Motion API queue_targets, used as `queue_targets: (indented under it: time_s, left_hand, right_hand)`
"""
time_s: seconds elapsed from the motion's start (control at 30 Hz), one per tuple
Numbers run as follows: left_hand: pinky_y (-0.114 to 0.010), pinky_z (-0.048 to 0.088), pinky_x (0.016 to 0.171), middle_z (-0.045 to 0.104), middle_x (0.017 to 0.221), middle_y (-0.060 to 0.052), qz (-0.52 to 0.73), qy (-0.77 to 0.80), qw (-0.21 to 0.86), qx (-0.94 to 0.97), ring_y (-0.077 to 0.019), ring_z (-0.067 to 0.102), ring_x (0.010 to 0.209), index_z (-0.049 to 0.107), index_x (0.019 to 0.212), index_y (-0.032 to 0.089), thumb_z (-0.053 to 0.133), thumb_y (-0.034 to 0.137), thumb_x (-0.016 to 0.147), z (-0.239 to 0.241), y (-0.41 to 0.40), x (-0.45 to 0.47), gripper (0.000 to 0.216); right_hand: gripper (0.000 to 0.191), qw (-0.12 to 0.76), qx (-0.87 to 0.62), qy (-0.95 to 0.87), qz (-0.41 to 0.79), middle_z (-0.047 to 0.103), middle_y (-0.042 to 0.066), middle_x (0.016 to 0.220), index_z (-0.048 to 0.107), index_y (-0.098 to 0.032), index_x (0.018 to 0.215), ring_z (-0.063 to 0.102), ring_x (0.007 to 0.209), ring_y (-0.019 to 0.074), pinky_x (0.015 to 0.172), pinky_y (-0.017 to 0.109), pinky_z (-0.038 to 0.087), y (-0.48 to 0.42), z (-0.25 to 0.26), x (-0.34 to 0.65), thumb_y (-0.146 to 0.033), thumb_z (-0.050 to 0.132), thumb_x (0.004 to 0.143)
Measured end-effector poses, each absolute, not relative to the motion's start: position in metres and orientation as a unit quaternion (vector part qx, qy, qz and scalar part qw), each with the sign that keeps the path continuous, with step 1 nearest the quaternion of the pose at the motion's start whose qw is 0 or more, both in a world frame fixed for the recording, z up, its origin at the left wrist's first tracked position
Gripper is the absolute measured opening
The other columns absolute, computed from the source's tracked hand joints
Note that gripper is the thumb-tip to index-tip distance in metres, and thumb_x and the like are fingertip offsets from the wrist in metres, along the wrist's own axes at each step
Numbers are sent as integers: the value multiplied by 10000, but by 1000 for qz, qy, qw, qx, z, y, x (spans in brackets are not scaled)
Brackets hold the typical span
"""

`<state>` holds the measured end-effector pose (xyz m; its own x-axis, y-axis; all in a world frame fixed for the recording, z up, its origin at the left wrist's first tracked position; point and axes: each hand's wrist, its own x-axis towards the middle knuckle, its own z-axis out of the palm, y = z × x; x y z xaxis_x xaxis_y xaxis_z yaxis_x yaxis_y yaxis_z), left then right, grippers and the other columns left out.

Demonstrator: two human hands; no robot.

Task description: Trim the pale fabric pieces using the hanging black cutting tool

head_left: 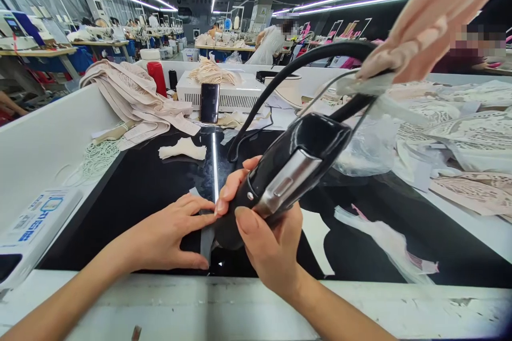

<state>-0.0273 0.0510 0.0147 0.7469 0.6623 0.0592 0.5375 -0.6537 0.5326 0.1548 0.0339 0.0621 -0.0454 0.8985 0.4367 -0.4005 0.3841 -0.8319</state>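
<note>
My right hand (267, 234) is wrapped round a black and silver hand-held tool (288, 170), its tip pressed down on the glossy black table top (136, 192). A thick black cable (280, 77) arcs from the tool up to the right. My left hand (168, 237) lies flat, fingers stretched, holding down a small strip of fabric (207, 240) right beside the tool's tip.
A pile of beige garments (136, 98) lies at the back left, a white machine (230, 93) with a phone (209, 102) behind. Lace pieces (460, 122) cover the right side. A small beige piece (183, 150) lies ahead. Beige cloth (436, 16) hangs at top right.
</note>
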Motion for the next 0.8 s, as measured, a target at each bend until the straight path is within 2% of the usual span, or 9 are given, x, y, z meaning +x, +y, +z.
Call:
queue_targets:
  time_s: [0.2, 0.33, 0.43, 0.53, 0.67, 0.8]
  left_hand:
    - [-545, 224, 1224, 483, 1513, -72, 124, 327, 246, 904, -314, 440, 1366, 480, 1472, 302, 798, 406, 810, 15, 52, -27, 742]
    - [-553, 201, 1228, 489, 1502, -67, 111, 329, 246, 905, -314, 426, 1374, 470, 1478, 312, 790, 398, 822, 17, 52, -26, 736]
    - [-524, 236, 1224, 502, 1481, -66, 121, 325, 249, 904, -318, 414, 1382, 518, 1442, 303, 775, 410, 831, 18, 51, -25, 671]
    - [-509, 259, 1217, 515, 1464, -71, 124, 321, 254, 904, -329, 393, 1394, 547, 1413, 288, 762, 426, 839, 18, 52, -25, 628]
    - [-528, 211, 1231, 514, 1472, -68, 112, 327, 257, 903, -341, 343, 1437, 531, 1424, 291, 757, 456, 840, 19, 52, -25, 647]
    - [-522, 215, 1233, 493, 1511, -70, 110, 329, 259, 901, -317, 361, 1446, 498, 1449, 300, 774, 439, 836, 16, 53, -29, 686]
  right_hand:
    - [360, 642, -248, -532, 494, 617, -26, 786, 485, -265, 1058, 694, 719, 191, 760, 419, 627, 32, 59, 156, -296, 737, 803]
    - [330, 648, -233, -532, 493, 620, -26, 796, 496, -269, 1024, 666, 676, 168, 679, 364, 615, 31, 60, 156, -295, 740, 802]
    - [339, 652, -216, -524, 504, 620, -25, 805, 495, -274, 983, 627, 626, 147, 616, 330, 593, 27, 60, 156, -306, 770, 788]
    - [303, 641, -218, -525, 516, 621, -14, 801, 494, -271, 939, 644, 672, 168, 659, 352, 605, 24, 58, 157, -306, 763, 802]
    - [221, 634, -225, -533, 513, 657, 22, 853, 522, -260, 971, 682, 793, 204, 801, 419, 606, 24, 55, 158, -328, 701, 860]
    - [297, 642, -217, -528, 512, 655, 18, 879, 528, -255, 1035, 662, 742, 175, 739, 388, 597, 27, 53, 162, -366, 732, 848]
